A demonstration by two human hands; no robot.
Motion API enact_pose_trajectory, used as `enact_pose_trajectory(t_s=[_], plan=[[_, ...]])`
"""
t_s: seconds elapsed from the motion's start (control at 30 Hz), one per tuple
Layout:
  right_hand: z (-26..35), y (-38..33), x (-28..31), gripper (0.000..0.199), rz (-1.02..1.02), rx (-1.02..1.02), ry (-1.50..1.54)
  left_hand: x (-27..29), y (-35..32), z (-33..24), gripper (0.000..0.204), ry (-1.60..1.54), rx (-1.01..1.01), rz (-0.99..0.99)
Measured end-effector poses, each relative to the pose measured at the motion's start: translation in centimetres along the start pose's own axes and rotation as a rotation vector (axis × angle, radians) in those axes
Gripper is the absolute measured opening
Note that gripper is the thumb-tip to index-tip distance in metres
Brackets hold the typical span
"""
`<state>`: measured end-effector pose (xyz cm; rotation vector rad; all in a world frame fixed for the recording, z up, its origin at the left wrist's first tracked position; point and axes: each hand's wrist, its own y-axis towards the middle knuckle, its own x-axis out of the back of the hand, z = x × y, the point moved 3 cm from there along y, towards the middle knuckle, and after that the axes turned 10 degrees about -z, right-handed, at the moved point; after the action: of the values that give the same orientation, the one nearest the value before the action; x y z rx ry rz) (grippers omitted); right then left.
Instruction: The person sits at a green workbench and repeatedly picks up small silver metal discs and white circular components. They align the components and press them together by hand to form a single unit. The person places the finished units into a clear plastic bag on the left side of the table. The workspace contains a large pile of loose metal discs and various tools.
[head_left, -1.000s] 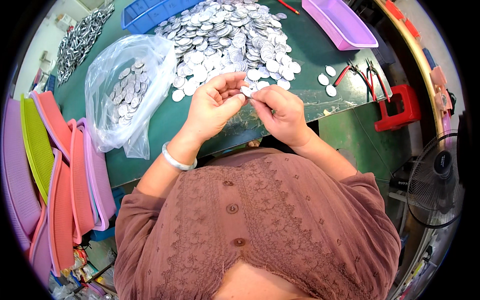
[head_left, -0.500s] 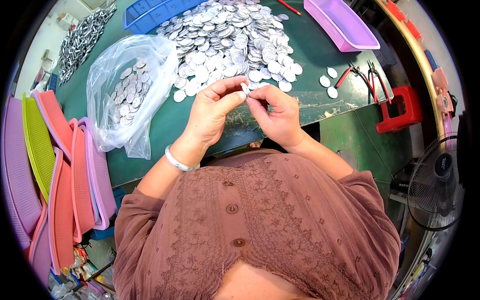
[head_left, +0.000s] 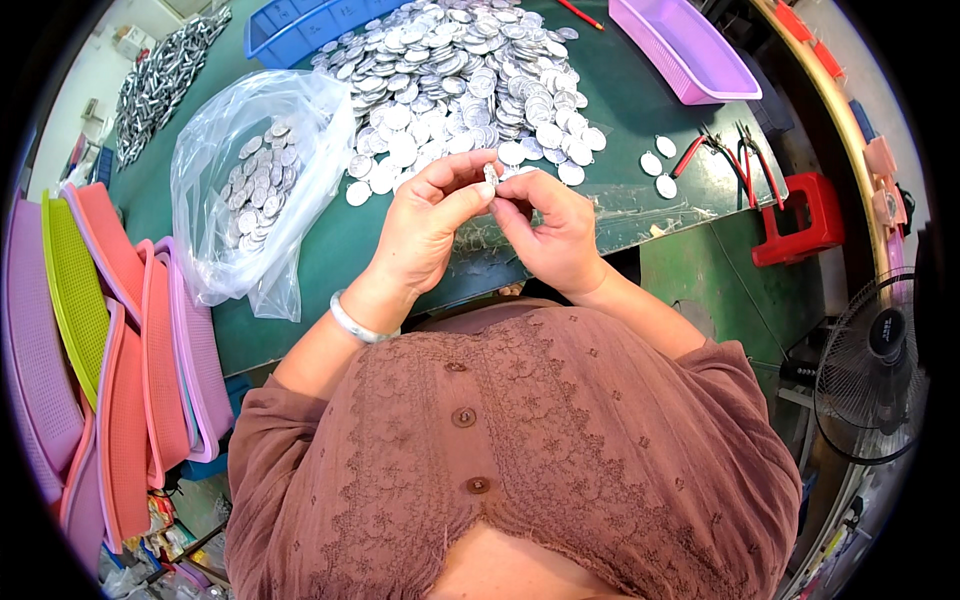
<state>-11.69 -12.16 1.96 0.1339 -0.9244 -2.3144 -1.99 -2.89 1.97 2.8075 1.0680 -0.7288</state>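
Containers, green table (head_left: 620, 110)

Clear bag (head_left: 200, 190): silvery discs (head_left: 262, 190) inside. Blue bin (head_left: 330, 28): contents unclear to me. Lilac basket (head_left: 655, 55): at right. Left hand (head_left: 425, 225), right hand (head_left: 555, 225): together pinching one small silvery piece (head_left: 490, 174), before the loose disc heap (head_left: 460, 75).

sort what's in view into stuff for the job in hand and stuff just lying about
Likely the job's: silvery piece, pinched by left hand and right hand; heap of silvery discs; perhaps red-handled pliers

Seemingly lying about: black fan; red stool; stacked baskets
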Motion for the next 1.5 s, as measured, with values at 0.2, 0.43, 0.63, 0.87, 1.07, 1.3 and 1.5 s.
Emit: enact_pose_trajectory(t_s=[0.2,0.43,0.63,0.87,1.07,1.3,1.5], plan=[[-0.2,-0.3,0.0,0.009,0.004,-0.051,0.011,0.1,0.1,0.3,0.027,0.005,0.012,0.027],[-1.3,-0.5,0.9,0.006,0.071,-0.376,0.188,1.1,1.1,1.8,0.014,0.121,0.025,0.024],[-3.5,2.1,5.3,0.008,-0.010,-0.195,-0.284,0.1,1.8,2.0,0.009,0.039,0.166,-0.014],[-5.8,3.6,7.8,0.023,0.272,-0.119,-0.801,-1.1,2.6,2.1,0.016,-0.004,0.227,0.005],[-6.5,3.7,7.9,0.016,0.237,-0.097,-0.731,-1.4,2.7,2.5,0.022,0.009,0.275,0.063],[-6.3,3.5,7.7,0.013,0.084,-0.838,0.227,-0.6,3.2,3.1,0.022,0.052,0.300,0.068],[-5.3,2.4,5.7,0.013,0.130,-0.973,0.480,-2.1,3.1,2.9,0.017,-0.023,0.331,0.023]])
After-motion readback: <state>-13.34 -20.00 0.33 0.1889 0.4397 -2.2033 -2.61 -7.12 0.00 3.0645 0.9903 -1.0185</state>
